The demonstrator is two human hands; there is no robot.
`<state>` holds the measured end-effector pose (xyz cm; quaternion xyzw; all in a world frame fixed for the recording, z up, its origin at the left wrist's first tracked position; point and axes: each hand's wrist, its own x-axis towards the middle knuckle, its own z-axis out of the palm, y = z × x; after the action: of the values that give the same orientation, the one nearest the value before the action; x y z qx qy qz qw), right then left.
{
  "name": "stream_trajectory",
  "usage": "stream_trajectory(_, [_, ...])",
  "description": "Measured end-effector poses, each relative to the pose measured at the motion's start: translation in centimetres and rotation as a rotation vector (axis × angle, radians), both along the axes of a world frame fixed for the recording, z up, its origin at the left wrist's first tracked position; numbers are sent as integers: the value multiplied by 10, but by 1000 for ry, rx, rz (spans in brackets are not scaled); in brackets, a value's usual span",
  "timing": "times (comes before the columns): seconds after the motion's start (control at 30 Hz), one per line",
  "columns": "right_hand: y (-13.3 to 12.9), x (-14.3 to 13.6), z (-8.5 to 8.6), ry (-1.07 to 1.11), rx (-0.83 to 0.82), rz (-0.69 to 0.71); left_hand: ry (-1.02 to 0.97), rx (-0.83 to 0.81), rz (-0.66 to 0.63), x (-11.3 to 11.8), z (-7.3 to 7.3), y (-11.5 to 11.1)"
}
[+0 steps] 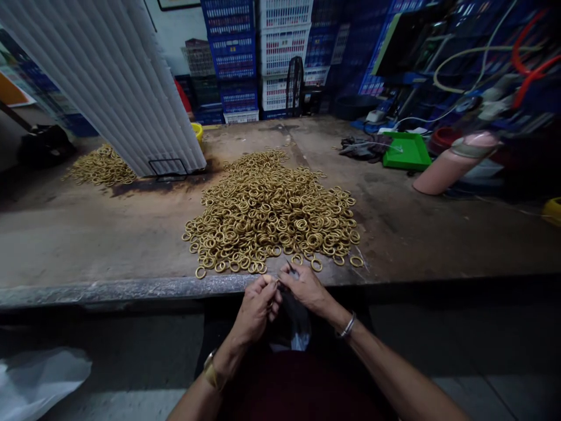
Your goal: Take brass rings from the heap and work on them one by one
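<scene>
Left hand (pixel 254 308), lower centre, fingers pinched together, contents too small to make out; right hand (pixel 309 290) gripping slim dark pointed tool (pixel 290 266), tip angled upper left. Heaped gold-coloured round rings (pixel 267 213), brown worktop (pixel 109 234), mid-frame, just above both hands; right nearer.

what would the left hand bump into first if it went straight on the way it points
The left hand would probably meet the right hand first; the rings lie beyond, though depth is hard to judge.

Gold-coloured rings (pixel 272 213), loosely heaped on table (pixel 421 245), dark pointed tool (pixel 291 267), tilted
</scene>
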<state>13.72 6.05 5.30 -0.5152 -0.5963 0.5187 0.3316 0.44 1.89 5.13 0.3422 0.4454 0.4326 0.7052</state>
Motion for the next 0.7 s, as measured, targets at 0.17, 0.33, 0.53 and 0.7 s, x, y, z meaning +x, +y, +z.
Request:
stream_trajectory(0.17, [1,1,-4,20,4,7,-133,-47,14,0,2,-2])
stream_trajectory(0.33, [-6,5,-10,-234,269,44,-14,19,78,0,4,-3])
stream_trajectory(0.53, [-17,5,-13,-541,432,251,202,81,97,2,5,-2])
stream_trajectory(0.7, [-16,6,-10,-642,431,251,233,132,137,3,7,-10])
